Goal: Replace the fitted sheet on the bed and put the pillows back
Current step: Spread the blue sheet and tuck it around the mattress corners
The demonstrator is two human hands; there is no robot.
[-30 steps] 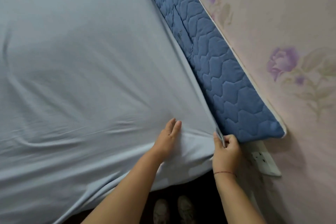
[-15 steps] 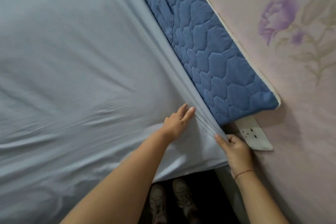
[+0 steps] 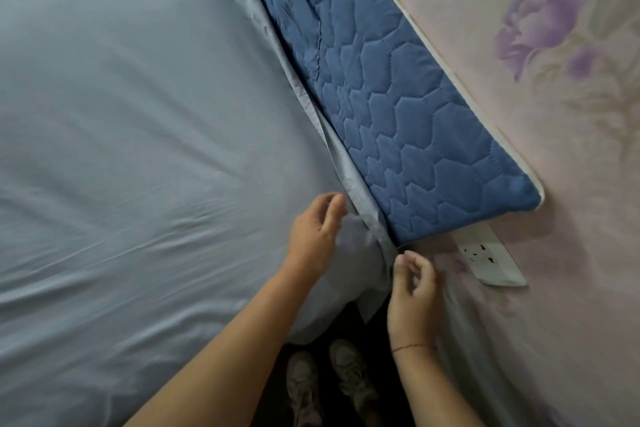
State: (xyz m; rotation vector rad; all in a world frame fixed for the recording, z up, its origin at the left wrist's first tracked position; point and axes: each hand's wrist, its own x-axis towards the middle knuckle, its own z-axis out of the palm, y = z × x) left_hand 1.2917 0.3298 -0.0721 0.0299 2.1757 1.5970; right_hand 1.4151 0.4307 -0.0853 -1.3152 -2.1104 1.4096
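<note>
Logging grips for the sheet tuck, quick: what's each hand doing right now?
Left hand: open, over the sheet, holding nothing.
Right hand: loosely curled at the sheet's edge; a pinch cannot be told.

A thin red thread (image 3: 414, 346) is worn just behind the right grip (image 3: 412, 291). Both forearms (image 3: 225, 340) are seen bare. Pale laced shoes (image 3: 351, 374) are worn, below that grip.

The sheet (image 3: 138, 114) lies left of the quilted panel (image 3: 398, 107), which stands against the wall (image 3: 554, 340) above a socket (image 3: 491, 262).
</note>
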